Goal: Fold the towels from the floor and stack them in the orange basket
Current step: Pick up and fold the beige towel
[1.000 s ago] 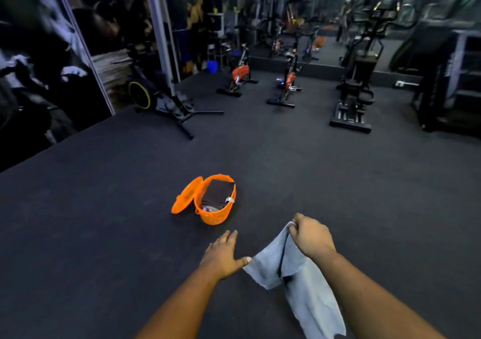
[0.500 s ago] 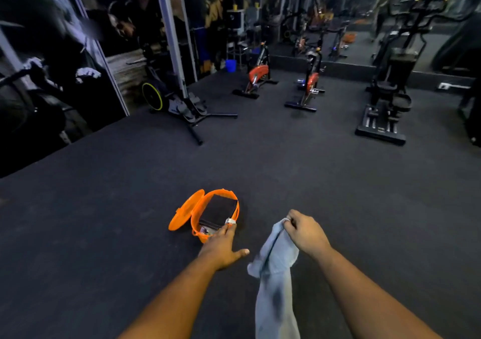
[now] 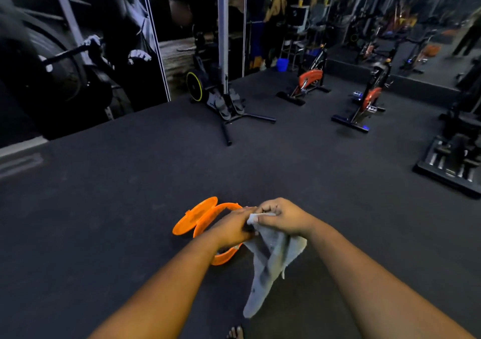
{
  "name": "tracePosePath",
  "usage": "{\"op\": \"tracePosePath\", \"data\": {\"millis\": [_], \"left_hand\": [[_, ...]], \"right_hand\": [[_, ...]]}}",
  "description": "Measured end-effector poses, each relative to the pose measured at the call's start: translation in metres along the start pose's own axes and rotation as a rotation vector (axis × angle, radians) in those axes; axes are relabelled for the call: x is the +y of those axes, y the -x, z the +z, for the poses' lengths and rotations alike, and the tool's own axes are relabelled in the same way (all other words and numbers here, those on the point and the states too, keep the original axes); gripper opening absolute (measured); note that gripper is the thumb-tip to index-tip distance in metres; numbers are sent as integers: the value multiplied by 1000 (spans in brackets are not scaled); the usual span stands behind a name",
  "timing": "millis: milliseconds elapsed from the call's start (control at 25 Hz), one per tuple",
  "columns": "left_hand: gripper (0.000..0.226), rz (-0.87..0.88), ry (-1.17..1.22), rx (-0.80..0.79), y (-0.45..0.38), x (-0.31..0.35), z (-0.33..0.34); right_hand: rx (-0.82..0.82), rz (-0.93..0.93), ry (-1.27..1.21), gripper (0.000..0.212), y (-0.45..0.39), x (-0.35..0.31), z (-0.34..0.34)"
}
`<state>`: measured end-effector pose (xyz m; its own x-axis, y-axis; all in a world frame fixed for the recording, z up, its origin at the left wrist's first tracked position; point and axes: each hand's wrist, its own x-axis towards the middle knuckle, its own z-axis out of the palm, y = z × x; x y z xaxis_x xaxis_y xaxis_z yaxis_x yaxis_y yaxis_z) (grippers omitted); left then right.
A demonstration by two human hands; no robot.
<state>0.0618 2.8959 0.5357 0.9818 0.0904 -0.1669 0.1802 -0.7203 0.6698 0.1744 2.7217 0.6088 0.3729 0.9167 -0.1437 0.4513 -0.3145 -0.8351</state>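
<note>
1. At left, the orange basket (image 3: 201, 230) sits on the dark gym floor (image 3: 104, 221) with its round lid (image 3: 194, 216) hinged open to the left. The person's left forearm crosses in front of it and hides what is inside.
2. The left hand (image 3: 230, 228) hovers above the basket's opening, fingers stretched right to meet the towel's top edge; whether they pinch it or only touch it cannot be told.
3. Just to its right, touching it, the right hand (image 3: 279, 216) is curled, pinching the top of the grey towel (image 3: 270, 260) between thumb and fingers.
4. The towel hangs straight down from both hands, long axis vertical, bunched and unfolded, its tail tapering toward the viewer.
5. The key relation, as a judgement: the towel hangs just right of the basket, so the left hand is nearer the basket, and folding still has to come before stacking.
6. A bare foot (image 3: 235, 333) shows at the bottom edge.
</note>
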Motion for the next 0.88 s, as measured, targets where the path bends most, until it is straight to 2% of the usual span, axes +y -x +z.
{"op": "tracePosePath", "data": {"millis": [80,240,280,360,400,480,560,680,800,880], "left_hand": [[25,-12,-77,-1,-30,-21,-11],[13,-77,-54,-11,-65,-36,-36],[17,-71,-18,-2,-75,-26,-43],[49,-53,83,-30,-99,0,-53],[52,-51,138,-24,-112,11,-56],[19,-81,97,71,-136,23,-61],[32,-191,-113,139,-148,17,-69],[41,-445,-425,109,-147,9,-61],[61,-592,-398,124,-136,13,-40],[72,-701,-332,331,-123,19,-30]], "right_hand": [[-28,2,51,11,-24,7,-36],[-53,46,200,11,-58,34,-106],[-71,41,214,13,-70,39,-116],[-139,4,228,16,-98,42,-128],[-185,-27,242,17,-111,42,-130],[-254,-95,263,17,-135,46,-135],[-251,-162,303,14,-153,61,-152],[-252,-202,347,9,-173,90,-199],[-289,-244,440,24,-183,112,-241],[-322,-214,612,35,-185,132,-260]]}}
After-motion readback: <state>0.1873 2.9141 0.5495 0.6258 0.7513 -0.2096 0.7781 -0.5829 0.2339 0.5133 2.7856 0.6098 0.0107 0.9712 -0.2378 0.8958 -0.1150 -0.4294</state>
